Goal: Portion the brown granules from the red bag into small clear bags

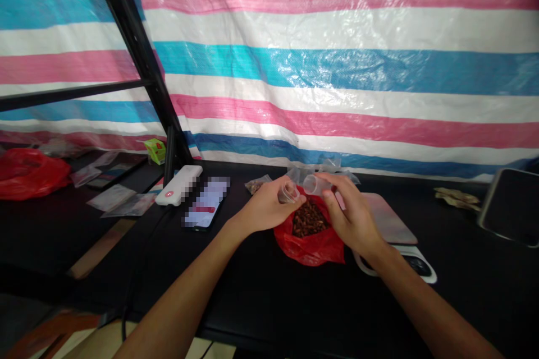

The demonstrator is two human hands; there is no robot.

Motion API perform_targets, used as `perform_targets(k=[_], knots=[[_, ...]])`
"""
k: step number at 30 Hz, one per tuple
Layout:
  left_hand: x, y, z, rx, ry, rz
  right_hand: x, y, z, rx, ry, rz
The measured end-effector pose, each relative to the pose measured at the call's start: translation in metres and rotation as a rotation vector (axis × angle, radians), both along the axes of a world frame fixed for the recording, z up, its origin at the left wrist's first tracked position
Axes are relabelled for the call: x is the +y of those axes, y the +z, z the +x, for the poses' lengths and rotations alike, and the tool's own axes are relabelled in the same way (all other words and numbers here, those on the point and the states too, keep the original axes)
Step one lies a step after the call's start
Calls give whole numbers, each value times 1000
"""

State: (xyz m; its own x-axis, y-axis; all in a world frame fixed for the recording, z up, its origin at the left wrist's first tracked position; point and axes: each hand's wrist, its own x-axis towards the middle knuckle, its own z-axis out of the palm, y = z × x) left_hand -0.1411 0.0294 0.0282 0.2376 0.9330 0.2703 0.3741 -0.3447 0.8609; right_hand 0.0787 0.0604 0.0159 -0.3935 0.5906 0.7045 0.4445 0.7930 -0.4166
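Observation:
My left hand (pixel 269 205) is closed around a small clear plastic bag (pixel 288 193), its mouth held round and open. In my right hand (pixel 351 213) is a translucent plastic cup (pixel 315 185), tipped on its side with its rim facing the clear bag. The two mouths are close together but apart. Right below both hands sits an open red plastic bag (pixel 309 252) filled with small brown dried pieces (pixel 309 220). A white kitchen scale (pixel 389 216) lies beside it, partly hidden by my right hand and forearm.
Left of my hands lie a phone (pixel 207 202) and a white power bank (pixel 179 185) with a cable. A filled clear packet (pixel 256 184) and loose clear bags (pixel 332 165) are behind. A black metal post (pixel 135 50) stands left; a dark-screened device (pixel 511 207) is far right.

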Motion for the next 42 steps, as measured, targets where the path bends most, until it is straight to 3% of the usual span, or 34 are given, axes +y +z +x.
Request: perform_targets(k=[3,8,12,16,24,33,38,42], knots=[[2,1,-2,6,83,-1,4,2,5,14,-18,-48],[4,-2,-5,220,257,94,11,7,11,-262,151,-125],[7,-12,-10,350,221,-40,13,0,8,-370,146,-146],[13,-20,-12,235,202,-222,15,-10,5,-399,60,-170],[15,-17,-6,16,295,-263,8,-8,-1,-492,14,-113],[15,-22,-2,-336,126,-449,3,-14,-7,-397,-23,-249],[11,-13,-5,-295,17,-427,-3,-11,-14,-424,-102,-228],[11,-10,-7,-248,42,-354,-3,-12,-15,-396,-107,-278]])
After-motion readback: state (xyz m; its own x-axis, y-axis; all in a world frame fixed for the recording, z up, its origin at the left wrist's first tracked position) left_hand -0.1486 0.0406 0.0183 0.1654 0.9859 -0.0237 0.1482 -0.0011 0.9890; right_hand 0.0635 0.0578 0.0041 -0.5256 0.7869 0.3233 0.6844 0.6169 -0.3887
